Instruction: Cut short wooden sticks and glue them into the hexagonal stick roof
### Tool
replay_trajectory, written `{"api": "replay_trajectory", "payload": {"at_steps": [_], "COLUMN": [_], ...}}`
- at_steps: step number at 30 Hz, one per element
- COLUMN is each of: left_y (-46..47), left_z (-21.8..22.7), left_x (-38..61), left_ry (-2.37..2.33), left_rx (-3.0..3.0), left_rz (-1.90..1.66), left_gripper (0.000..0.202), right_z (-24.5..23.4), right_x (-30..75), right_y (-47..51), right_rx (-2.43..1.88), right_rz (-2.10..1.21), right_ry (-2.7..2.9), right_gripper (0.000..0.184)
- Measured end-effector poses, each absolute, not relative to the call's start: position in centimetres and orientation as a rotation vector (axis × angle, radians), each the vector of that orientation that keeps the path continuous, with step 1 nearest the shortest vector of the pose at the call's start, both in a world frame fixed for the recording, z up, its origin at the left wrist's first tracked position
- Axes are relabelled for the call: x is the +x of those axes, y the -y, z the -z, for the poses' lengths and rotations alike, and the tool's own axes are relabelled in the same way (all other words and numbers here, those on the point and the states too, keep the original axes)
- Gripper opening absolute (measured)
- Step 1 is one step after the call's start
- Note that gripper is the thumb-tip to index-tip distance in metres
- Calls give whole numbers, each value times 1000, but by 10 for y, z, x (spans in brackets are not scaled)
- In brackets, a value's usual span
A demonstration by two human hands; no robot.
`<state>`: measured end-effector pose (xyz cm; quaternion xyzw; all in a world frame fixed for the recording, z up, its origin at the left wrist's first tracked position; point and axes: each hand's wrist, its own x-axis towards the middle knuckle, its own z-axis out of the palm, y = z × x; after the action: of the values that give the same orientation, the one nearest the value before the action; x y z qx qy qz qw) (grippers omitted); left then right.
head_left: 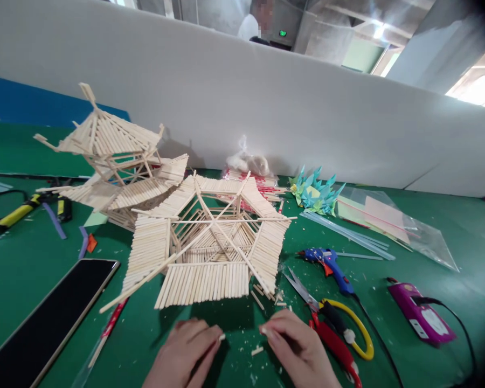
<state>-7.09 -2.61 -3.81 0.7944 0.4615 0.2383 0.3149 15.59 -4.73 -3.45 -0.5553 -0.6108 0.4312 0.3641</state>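
My left hand [188, 347] is pinched, with the pale end of a short wooden stick piece [222, 337] showing at its fingertips. Opposite it, my right hand [297, 345] also pinches a short wooden stick piece [263, 330]. The two hands are apart, low over the green table. Just beyond them stands a six-sided roof frame [204, 283] built of thin wooden sticks, its top crossed by long sticks. Another loose stick bit [257, 350] lies between the hands. More cut bits [281, 304] lie near the frame's right front corner.
Scissors [321, 307] and red-handled pliers [335, 345] lie right of my right hand. Beyond are a blue glue gun [331, 264] and a purple corded box [422, 312]. A phone [50, 320] lies left. A taller stick pavilion [105, 134] stands behind, near a white partition [210, 91].
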Motion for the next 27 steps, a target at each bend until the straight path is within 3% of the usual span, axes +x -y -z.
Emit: {"api": "replay_trajectory", "payload": {"at_steps": [3, 12, 21, 23, 27], "left_y": [23, 15, 38, 41, 42], "left_z": [60, 73, 27, 18, 11], "left_x": [-73, -82, -48, -37, -27], "left_ry": [-1339, -1479, -1141, -1148, -1216], "left_rx": [2483, 2533, 2285, 2172, 1901], "left_rz": [-570, -610, -1005, -941, -707], "left_gripper": [21, 19, 17, 15, 38], "right_z": [44, 38, 12, 7, 3], "right_x": [139, 126, 137, 140, 144], "right_y": [43, 46, 48, 49, 50], "right_rx": [-1483, -1506, -1400, -1332, -1284], "right_rz": [-1091, -1235, -1012, -1012, -1024], "right_ry": [1470, 1255, 1673, 1812, 1952], "right_gripper": [25, 25, 18, 19, 21]}}
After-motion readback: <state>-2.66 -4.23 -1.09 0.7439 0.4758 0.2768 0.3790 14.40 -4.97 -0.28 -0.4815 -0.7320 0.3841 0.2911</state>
